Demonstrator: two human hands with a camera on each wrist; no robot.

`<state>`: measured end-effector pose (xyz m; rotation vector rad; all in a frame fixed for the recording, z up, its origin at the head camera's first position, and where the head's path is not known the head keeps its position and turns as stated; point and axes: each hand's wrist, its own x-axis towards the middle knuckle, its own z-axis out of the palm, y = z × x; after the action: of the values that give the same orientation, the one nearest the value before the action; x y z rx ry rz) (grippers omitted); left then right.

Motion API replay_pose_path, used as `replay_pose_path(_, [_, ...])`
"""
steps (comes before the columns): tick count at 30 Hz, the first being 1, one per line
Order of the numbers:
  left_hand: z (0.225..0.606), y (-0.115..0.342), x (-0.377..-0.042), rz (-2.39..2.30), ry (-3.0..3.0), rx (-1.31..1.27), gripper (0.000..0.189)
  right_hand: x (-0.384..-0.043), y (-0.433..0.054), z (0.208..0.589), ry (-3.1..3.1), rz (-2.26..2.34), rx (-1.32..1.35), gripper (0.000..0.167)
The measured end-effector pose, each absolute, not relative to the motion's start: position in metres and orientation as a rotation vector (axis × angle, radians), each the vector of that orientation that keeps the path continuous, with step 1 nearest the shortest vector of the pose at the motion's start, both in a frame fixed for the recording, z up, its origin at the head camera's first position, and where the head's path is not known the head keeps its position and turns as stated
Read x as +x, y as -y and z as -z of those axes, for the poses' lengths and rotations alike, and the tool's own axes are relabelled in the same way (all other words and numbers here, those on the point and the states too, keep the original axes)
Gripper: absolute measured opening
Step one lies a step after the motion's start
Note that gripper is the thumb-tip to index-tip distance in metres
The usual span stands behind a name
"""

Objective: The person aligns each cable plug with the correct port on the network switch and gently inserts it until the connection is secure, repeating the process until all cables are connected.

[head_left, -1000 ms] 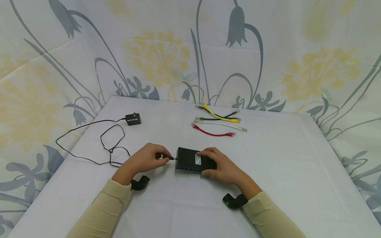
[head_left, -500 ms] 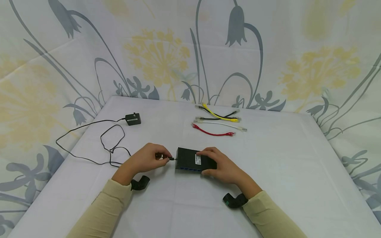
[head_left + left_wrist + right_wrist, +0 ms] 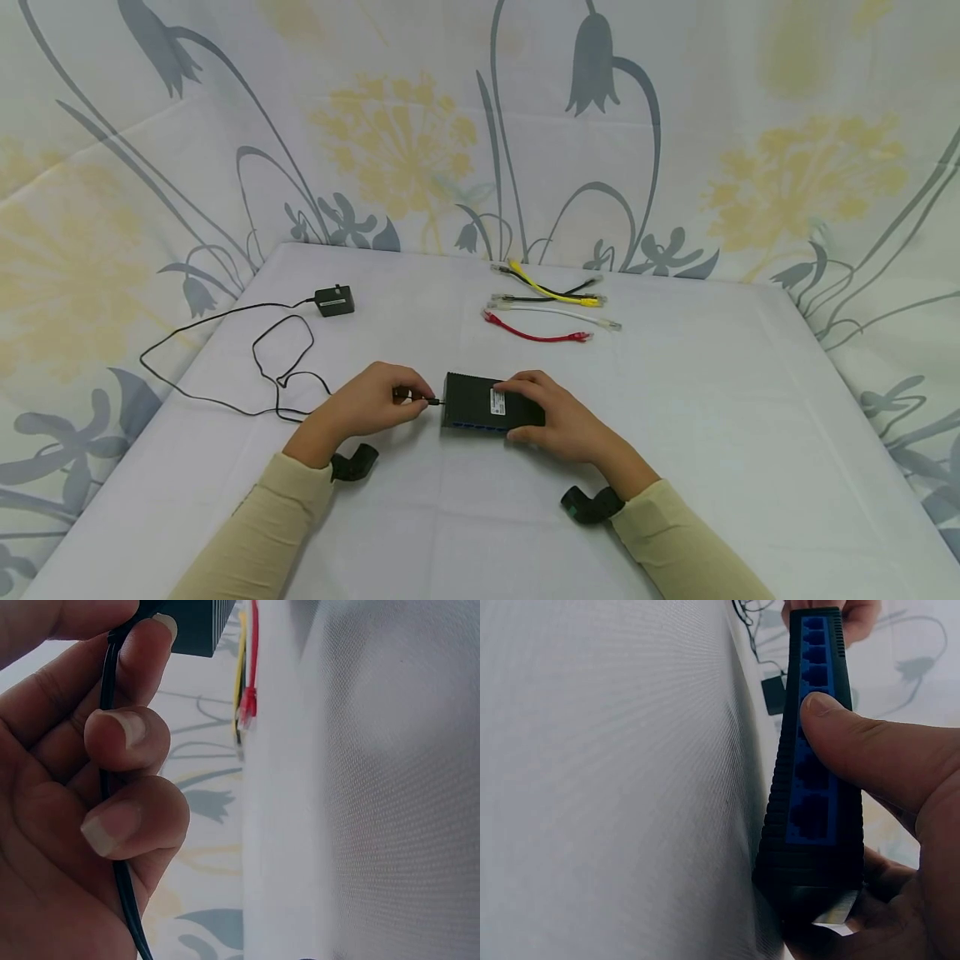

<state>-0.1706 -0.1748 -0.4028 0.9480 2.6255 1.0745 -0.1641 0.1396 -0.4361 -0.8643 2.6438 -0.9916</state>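
Pictured near the middle of a white counter (image 3: 690, 400): a black box (image 3: 468, 398), with blue ports (image 3: 814, 814) facing 6 o'clock in the head view. Gripped at its 3 o'clock end by the right hand (image 3: 557, 421), with fingers over the top and thumb pressed to the ports. Pinched narrowly at the 9 o'clock end between thumb and fingertips of the left hand (image 3: 372, 400): a slim black plug (image 3: 433, 401), with its cord (image 3: 130, 907) running under the curled fingers. Too small to tell, whether seated or merely touching. Best done, on this evidence, by keeping the plug square to the box's end, pushing straight toward 3 o'clock without twisting, and bracing evenly from the right. Worth leaving slack in the cord toward the adapter (image 3: 334, 301) at 10 o'clock. Lying at 1 o'clock, well apart: 5 short cables (image 3: 536, 338).
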Motion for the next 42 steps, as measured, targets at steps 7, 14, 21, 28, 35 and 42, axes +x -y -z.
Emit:
replay_pose_path(7, [0.404, 0.175, -0.171, -1.069, -2.615, 0.923, 0.014, -0.164, -0.139, 0.437, -2.641, 0.995, -0.879, 0.059])
replay_pose_path(14, [0.406, 0.175, -0.171, -1.059, -2.61, 0.858, 0.015, -0.164, -0.138, 0.437, -2.641, 0.998, -0.885, 0.057])
replay_pose_path(21, [0.409, 0.174, -0.172, -1.045, -2.611, 0.811, 0.015, -0.163, -0.138, 0.437, -2.651, 1.002, -0.898, 0.057])
replay_pose_path(28, [0.411, 0.174, -0.172, -1.031, -2.607, 0.798, 0.015, -0.163, -0.137, 0.437, -2.66, 0.979, -0.88, 0.056])
replay_pose_path(35, [0.414, 0.172, -0.174, -1.025, -2.623, 0.795, 0.014, -0.163, -0.135, 0.437, -2.668, 0.975, -0.897, 0.054])
replay_pose_path(42, [0.418, 0.171, -0.176, -1.054, -2.63, 0.821, 0.013, -0.161, -0.135, 0.437, -2.681, 0.98, -0.913, 0.052])
